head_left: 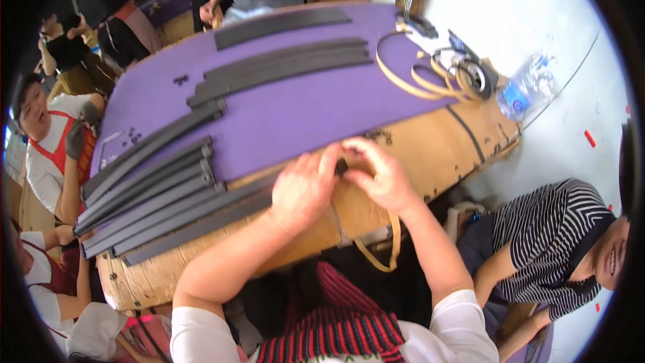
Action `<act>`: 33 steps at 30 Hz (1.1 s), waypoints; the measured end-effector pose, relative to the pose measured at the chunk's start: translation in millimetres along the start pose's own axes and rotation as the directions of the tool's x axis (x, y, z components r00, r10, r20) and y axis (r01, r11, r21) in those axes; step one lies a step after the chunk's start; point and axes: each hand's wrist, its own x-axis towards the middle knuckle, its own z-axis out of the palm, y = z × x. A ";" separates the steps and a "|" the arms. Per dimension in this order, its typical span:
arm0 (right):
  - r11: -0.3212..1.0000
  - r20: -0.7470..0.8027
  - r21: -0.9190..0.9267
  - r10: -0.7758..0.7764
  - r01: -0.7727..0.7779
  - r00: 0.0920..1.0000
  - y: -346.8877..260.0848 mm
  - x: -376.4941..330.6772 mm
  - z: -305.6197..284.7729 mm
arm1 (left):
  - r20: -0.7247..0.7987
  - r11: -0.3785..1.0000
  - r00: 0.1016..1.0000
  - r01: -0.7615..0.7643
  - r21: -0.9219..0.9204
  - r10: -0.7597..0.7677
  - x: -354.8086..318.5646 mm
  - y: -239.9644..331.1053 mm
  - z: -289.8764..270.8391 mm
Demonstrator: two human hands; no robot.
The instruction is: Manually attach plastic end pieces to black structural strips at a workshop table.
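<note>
A long dark grey strip (252, 192) lies slantwise over the table's near edge, and its black end (341, 167) shows between my hands. My left hand (304, 189) is wrapped over the strip close to that end, fingers closed. On the other side of the end, my right hand (384, 176) is curled, thumb and forefinger pinching at it. Whether a small part is between those fingertips cannot be made out. Left of my hands lie several similar grey strips (151, 191), bundled side by side. Another strip (195, 232) runs along the near edge, below the held one.
Further back, more grey strips (282, 67) rest on the purple table cover (282, 121). Bare cardboard (430, 141) forms the near right part. Tan bands (403, 81), a tape roll (476, 79) and a plastic bottle (527, 87) stand right. Several people surround the table.
</note>
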 end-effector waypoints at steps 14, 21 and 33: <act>0.939 0.086 -0.246 -0.224 0.238 0.971 13.1 10.1 13.8 | -0.114 0.997 0.993 0.013 -0.080 -0.023 -7.9 -6.8 2.2; 0.968 0.091 -0.159 -0.180 0.193 0.979 26.3 0.7 9.0 | 0.084 0.966 0.996 0.060 -0.251 -0.040 -2.8 -6.3 3.1; 0.885 0.291 -0.307 -0.263 0.350 0.920 11.7 14.6 5.9 | 0.104 0.970 0.994 0.041 -0.239 -0.016 -6.6 -8.6 9.5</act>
